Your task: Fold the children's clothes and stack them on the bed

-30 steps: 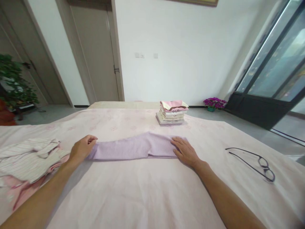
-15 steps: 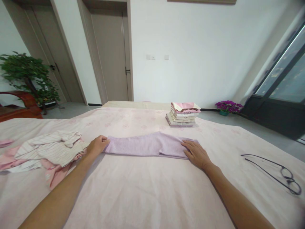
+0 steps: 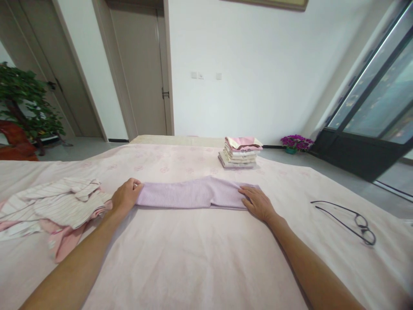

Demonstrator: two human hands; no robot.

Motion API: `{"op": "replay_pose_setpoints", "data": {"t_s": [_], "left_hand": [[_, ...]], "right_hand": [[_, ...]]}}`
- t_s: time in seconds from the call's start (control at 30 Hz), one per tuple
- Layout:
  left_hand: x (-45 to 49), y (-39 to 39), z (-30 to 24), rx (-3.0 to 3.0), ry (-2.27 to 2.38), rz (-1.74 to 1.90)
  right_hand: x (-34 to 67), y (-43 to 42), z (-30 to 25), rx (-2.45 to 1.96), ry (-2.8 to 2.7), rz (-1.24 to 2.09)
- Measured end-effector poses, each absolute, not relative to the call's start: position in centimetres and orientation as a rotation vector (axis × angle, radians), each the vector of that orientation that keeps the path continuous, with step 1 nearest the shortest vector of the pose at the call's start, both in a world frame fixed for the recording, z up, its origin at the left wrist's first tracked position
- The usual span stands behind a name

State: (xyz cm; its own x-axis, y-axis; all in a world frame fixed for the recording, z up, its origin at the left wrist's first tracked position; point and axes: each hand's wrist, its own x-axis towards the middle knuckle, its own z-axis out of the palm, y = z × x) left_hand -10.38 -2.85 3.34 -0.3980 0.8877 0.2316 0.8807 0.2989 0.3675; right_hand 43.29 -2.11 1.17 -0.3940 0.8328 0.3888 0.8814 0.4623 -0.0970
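A lilac ribbed garment [image 3: 190, 194] lies folded into a long narrow strip across the middle of the pale pink bed sheet [image 3: 193, 258]. My left hand [image 3: 125, 196] is closed in a pinch on the strip's left end. My right hand [image 3: 258, 202] lies flat with fingers stretched out on the strip's right end, pressing it to the sheet.
A loose heap of striped and pink clothes [image 3: 54, 206] lies left of my left hand. A neat stack of folded clothes [image 3: 240, 152] sits at the far side of the bed. Black glasses [image 3: 350, 217] rest on the sheet to the right. Doors, a potted plant [image 3: 26, 103] and a glass door surround the bed.
Both hands stay on the ends of the lilac strip. Only the head view has shifted a little; the left hand's pinch looks slightly tighter.
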Motion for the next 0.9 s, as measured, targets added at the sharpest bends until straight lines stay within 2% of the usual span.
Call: {"op": "replay_pose_setpoints", "data": {"t_s": [0.1, 0.33, 0.47, 0.57, 0.7, 0.9], "left_hand": [[-10.5, -2.6, 3.4, 1.710, 2.542, 0.783], [-11.9, -1.7, 1.5, 1.711, 2.451, 0.534], [-12.1, -2.7, 1.7, 2.020, 2.483, 0.654], [-12.0, -3.9, 2.4, 2.442, 2.076, 0.798], [-12.8, -5.6, 2.7, 2.680, 1.563, 0.502], [-14.5, -5.8, 1.7, 2.732, 1.597, 0.213]], "right_hand": [[43.3, -2.1, 1.1, -1.452, -2.338, -0.181], [43.1, -2.2, 1.5, -1.471, -2.353, -0.173], [43.3, -2.1, 1.4, -1.453, -2.355, -0.180], [43.5, -1.8, 1.1, -1.418, -2.359, -0.195], [43.7, -1.8, 0.9, -1.371, -2.314, -0.235], [43.5, -2.9, 1.6, -1.270, -2.310, -0.216]]}}
